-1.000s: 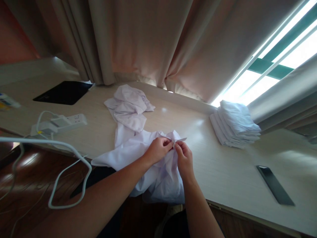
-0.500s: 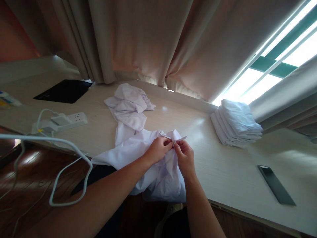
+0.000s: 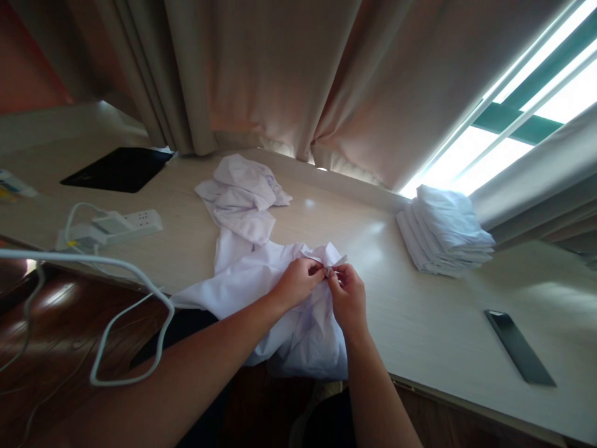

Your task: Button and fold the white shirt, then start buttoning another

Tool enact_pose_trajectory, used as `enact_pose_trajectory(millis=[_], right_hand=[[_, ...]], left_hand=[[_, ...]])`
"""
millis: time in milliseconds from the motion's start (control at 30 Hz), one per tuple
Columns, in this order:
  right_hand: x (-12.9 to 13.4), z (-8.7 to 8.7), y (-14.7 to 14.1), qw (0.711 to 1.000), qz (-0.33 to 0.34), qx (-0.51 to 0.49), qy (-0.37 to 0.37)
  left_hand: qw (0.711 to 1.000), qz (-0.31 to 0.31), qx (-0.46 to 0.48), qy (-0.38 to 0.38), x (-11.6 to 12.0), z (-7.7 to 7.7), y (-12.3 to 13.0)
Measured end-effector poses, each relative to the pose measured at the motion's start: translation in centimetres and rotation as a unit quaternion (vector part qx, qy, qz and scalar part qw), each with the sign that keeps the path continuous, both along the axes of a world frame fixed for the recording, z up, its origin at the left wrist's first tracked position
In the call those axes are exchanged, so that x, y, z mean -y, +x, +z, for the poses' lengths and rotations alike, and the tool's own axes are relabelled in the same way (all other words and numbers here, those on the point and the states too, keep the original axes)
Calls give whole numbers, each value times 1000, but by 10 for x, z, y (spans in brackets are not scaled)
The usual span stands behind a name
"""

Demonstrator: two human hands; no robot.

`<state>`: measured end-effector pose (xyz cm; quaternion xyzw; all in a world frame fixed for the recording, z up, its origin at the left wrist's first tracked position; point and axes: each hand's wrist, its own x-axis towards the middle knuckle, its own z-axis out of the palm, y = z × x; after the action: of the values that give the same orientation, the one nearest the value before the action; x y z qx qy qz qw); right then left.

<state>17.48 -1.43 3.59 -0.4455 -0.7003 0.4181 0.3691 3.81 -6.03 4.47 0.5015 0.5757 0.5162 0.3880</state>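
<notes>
A white shirt lies crumpled over the table's front edge, its lower folds hanging toward my lap. My left hand pinches the cloth near what looks like the collar. Close against it, my right hand grips the same spot between thumb and fingers. The fingertips of both hands nearly meet, and they hide the small bit of cloth or button between them. Behind the shirt, a bunched white cloth rests on the table; whether it is part of the same garment I cannot tell.
Folded white clothes are stacked at the right by the window. A dark phone lies near the right front. On the left are a power strip, a black mat and a looping white cable. Curtains hang behind the table.
Both hands keep their pinch on the shirt at nearly the same place. The collar tip by the right fingers has shifted very slightly.
</notes>
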Motion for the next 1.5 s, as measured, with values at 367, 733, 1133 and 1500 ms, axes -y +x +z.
enact_pose_trajectory(millis=[367, 733, 1133, 1500], right_hand=[[1, -1, -1, 1000, 5, -3, 12], [2, 1, 0, 998, 1, 51, 44], [4, 5, -1, 999, 7, 32, 39], [6, 10, 3, 999, 14, 19, 42]], left_hand=[[998, 25, -50, 8, 0, 0, 1], [997, 27, -72, -11, 0, -4, 2], [998, 14, -54, -23, -1, 1, -4], [997, -14, 71, -20, -9, -10, -2]])
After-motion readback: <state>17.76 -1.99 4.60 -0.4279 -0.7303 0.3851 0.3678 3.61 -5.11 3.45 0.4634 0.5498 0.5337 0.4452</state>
